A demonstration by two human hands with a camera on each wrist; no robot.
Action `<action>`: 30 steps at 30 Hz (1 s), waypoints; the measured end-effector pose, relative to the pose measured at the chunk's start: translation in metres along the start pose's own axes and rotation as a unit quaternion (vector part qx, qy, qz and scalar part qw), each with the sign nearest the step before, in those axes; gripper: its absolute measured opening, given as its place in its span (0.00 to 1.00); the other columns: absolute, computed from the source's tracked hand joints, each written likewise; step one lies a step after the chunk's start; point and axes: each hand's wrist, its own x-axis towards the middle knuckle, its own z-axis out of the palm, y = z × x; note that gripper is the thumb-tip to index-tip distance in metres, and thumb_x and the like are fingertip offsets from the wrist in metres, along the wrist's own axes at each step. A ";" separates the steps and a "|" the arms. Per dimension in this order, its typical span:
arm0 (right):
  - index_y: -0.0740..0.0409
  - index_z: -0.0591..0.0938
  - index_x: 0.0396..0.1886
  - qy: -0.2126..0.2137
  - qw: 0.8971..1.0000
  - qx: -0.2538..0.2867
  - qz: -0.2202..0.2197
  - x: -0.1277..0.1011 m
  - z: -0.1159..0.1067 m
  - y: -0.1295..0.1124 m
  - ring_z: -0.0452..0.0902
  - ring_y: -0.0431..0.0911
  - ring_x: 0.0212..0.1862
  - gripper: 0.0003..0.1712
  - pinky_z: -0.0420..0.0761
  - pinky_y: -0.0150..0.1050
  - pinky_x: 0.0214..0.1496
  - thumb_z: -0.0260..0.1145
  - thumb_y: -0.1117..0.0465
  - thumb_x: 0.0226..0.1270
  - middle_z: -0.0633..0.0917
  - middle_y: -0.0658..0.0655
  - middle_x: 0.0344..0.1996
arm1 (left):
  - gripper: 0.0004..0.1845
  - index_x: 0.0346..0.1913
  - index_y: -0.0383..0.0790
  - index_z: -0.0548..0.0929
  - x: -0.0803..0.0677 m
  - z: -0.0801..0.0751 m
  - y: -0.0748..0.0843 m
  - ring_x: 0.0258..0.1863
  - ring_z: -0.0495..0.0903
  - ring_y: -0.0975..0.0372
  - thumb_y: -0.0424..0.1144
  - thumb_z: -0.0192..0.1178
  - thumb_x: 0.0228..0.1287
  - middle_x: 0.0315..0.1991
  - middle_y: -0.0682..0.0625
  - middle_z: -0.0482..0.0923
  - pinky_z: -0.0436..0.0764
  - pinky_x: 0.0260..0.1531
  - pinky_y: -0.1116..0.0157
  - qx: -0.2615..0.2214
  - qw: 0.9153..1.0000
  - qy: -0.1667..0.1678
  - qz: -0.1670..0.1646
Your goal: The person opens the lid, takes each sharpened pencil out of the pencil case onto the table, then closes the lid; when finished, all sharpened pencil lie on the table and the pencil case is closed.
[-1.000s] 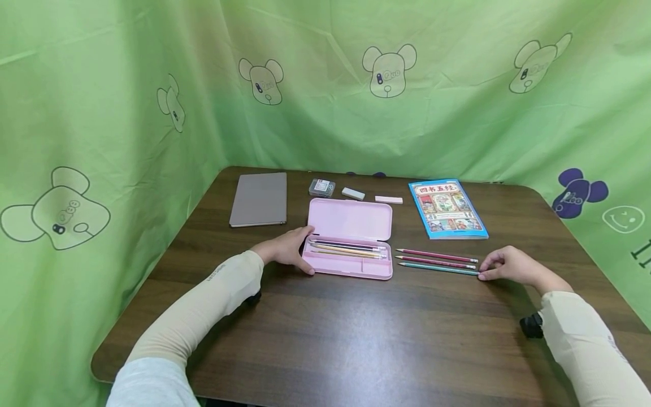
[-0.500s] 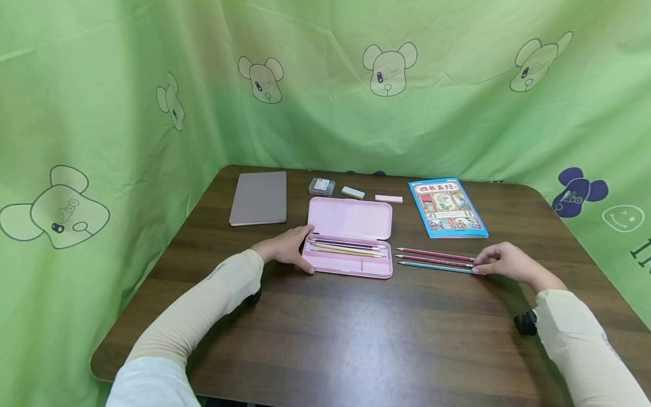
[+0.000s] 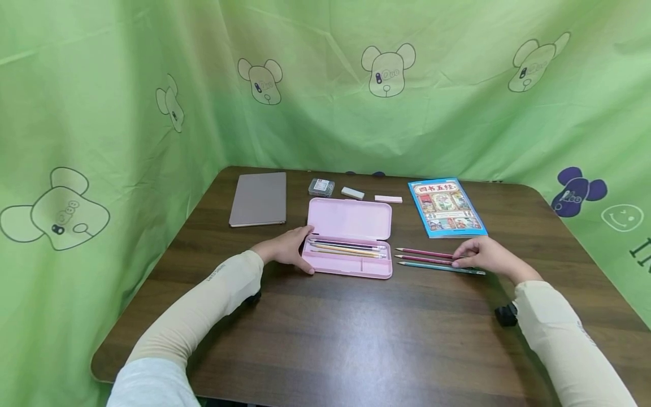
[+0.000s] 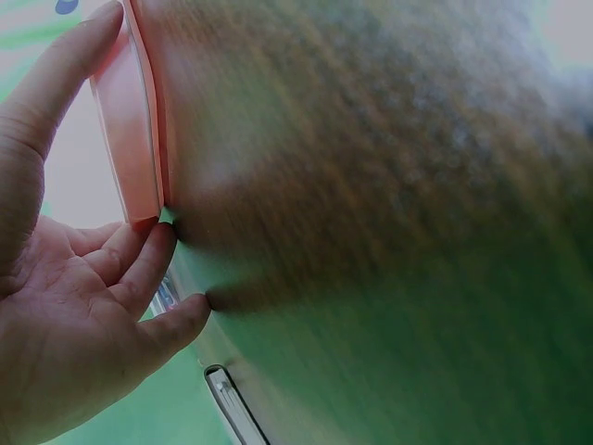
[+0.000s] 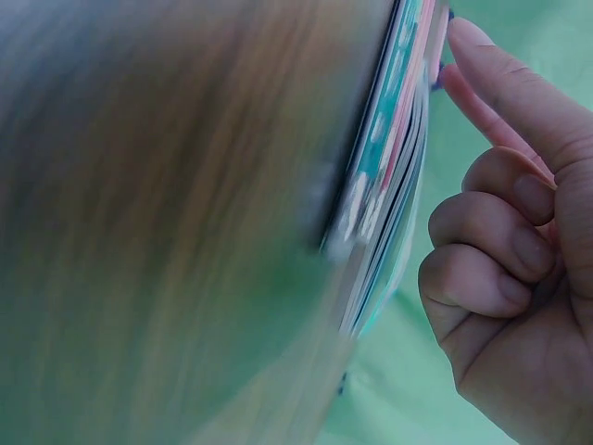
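Note:
An open pink pencil case point(image 3: 351, 221) lies mid-table with several pencils point(image 3: 346, 249) in its tray. My left hand point(image 3: 307, 250) holds the case's left end, thumb at the lid and fingers at the front edge; the left wrist view shows the case point(image 4: 125, 120) against my fingers point(image 4: 139, 269). Right of the case lie two red pencils point(image 3: 422, 252) and a teal pencil point(image 3: 437, 267). My right hand point(image 3: 456, 258) covers the red pencils' right ends and pinches the nearer red one. The right wrist view is blurred: forefinger point(image 5: 519, 83) straight, other fingers curled.
A tan notebook point(image 3: 259, 199) lies at the back left, and a blue picture book point(image 3: 446, 207) at the back right. A small box point(image 3: 321, 186), a white eraser point(image 3: 353, 193) and a pink eraser point(image 3: 389, 199) sit behind the case. Green cloth walls surround the brown table point(image 3: 356, 339).
My right hand has left the teal pencil's right end and slid left and back onto the red pencils. The left hand and the case have not moved.

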 end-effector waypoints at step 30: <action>0.58 0.84 0.31 -0.014 0.998 0.002 -0.065 0.045 0.024 -0.052 0.59 0.37 0.18 0.10 0.63 0.33 0.22 0.71 0.57 0.52 0.68 0.47 0.13 | 0.60 0.72 0.35 0.46 -0.001 0.001 -0.002 0.71 0.51 0.50 0.54 0.72 0.42 0.71 0.38 0.48 0.54 0.68 0.54 0.001 1.000 0.004 0.004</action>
